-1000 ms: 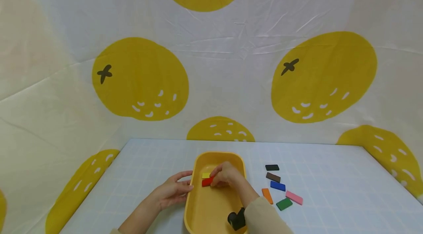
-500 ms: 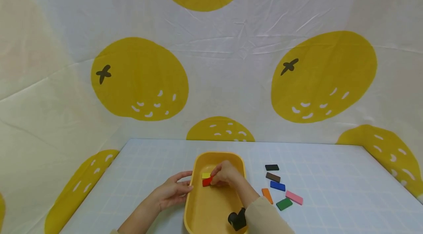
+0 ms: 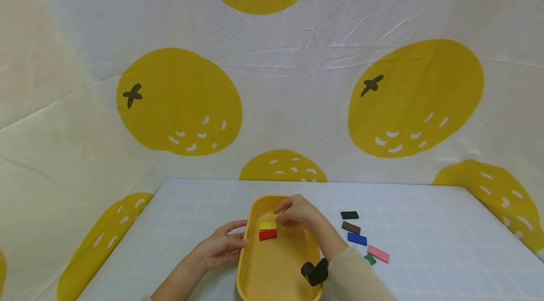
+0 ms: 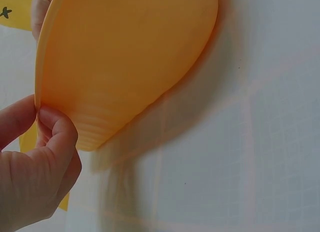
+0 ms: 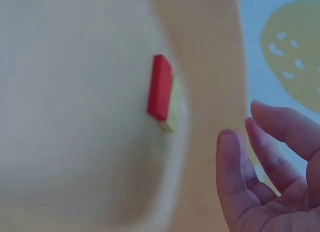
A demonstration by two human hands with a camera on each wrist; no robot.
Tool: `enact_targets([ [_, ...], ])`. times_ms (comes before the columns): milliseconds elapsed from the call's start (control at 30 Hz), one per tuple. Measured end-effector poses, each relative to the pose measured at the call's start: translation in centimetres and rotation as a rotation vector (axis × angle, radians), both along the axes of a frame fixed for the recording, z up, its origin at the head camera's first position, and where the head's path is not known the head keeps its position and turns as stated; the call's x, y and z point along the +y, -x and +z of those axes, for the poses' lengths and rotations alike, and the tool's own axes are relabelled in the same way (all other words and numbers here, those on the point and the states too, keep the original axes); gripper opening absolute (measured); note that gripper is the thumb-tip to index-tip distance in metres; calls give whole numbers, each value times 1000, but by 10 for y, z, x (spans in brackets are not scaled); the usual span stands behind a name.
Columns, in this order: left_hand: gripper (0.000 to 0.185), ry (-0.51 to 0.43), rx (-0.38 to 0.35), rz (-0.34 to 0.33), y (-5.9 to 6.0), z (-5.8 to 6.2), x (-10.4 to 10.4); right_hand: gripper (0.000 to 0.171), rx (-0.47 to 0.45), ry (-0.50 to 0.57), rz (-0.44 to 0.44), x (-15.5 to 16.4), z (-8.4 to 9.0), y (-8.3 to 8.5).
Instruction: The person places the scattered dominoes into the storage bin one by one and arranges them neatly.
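An orange-yellow oblong tub (image 3: 278, 275) stands on the table. At its left side, my left hand (image 3: 225, 246) pinches the rim between thumb and finger, as the left wrist view shows with the hand (image 4: 42, 162) at the tub's edge (image 4: 135, 52). A flat red block (image 3: 267, 235) and a yellow block (image 3: 267, 226) lie side by side, touching, on the tub's floor. My right hand (image 3: 297, 209) hovers above the tub's right side, beside the blocks. In the right wrist view its fingers are loosely bent and hold nothing; the red block (image 5: 160, 87) partly covers the yellow one (image 5: 171, 117).
Right of the tub lie a black block (image 3: 350, 215), a brown block (image 3: 351, 227), a blue block (image 3: 357, 238), a pink block (image 3: 378, 253) and a green block (image 3: 370, 259), partly hidden by the right sleeve (image 3: 357, 275). A patterned cloth (image 3: 293, 102) hangs behind.
My right hand has let go of the red block and moved up and to the right. The red block now lies straighter along the yellow one. The right arm now hides the orange block.
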State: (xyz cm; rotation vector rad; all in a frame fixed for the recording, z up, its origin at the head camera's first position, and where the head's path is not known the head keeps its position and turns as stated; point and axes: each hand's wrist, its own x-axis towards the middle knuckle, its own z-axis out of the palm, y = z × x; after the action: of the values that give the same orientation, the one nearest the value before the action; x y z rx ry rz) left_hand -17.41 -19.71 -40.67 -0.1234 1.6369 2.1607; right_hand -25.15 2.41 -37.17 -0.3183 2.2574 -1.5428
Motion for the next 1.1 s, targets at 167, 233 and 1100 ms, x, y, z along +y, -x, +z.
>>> enact_targets([
  [167, 63, -3, 1, 4, 1, 0, 0, 27, -23, 21, -30, 12, 9, 6],
  [233, 63, -4, -2, 5, 1, -1, 0, 26, -25, 18, -30, 19, 13, 7],
  [1100, 63, -2, -12, 20, 0, -1, 2, 31, 26, -119, -18, 121, 38, 6],
])
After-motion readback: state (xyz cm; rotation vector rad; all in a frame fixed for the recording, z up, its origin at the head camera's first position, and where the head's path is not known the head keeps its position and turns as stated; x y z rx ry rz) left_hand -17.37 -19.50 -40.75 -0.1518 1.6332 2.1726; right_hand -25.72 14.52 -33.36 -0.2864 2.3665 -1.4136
